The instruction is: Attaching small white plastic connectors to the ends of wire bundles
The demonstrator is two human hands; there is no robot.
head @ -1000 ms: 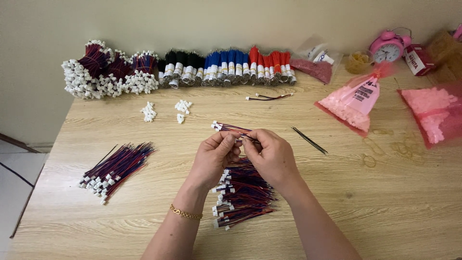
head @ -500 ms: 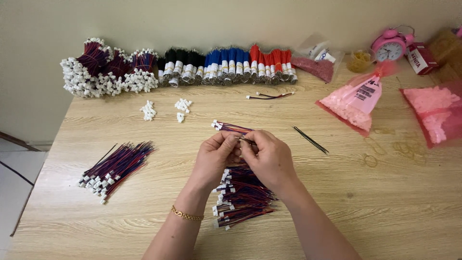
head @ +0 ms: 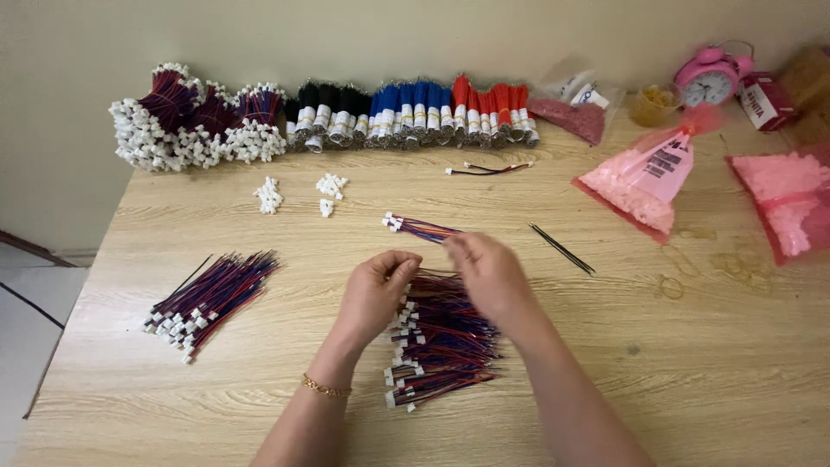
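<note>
Both hands have drifted slightly apart since the earlier frames, where they were pressed together over one lead; now the right hand is pulling off toward the small wire bundle lying just beyond it, mid-counter.

Left hand is curled shut, fingertips pinched, apparently on a thin lead or connector; too small to tell exactly. Right hand is loosely closed, blurred, fingers at the tail of that small bundle; a firm grip cannot be told.

Progress, judged from the piles: work is partway. A sorted pile of red-blue leads sits near the left edge, fanned flat with white plugs at one end. A bigger, messier heap of leads lies under the hands, toward the near edge, so plenty looks left. Loose white connectors and a second cluster wait toward the far-left part of the counter.

Along the far edge: banded wire bunches in black, blue, red with pale tape wraps, plus fat bundles with white plug ends at the far-left corner. One finished-looking lead lies alone. Thin black wires lie right of the hands.

Materials: soft plastic-insulated wire, hard white moulded plugs, crinkly pink plastic bags full of small white parts, pink alarm clock at the far-right corner. Counter is pale wood-grain laminate, a bit stained.
</note>
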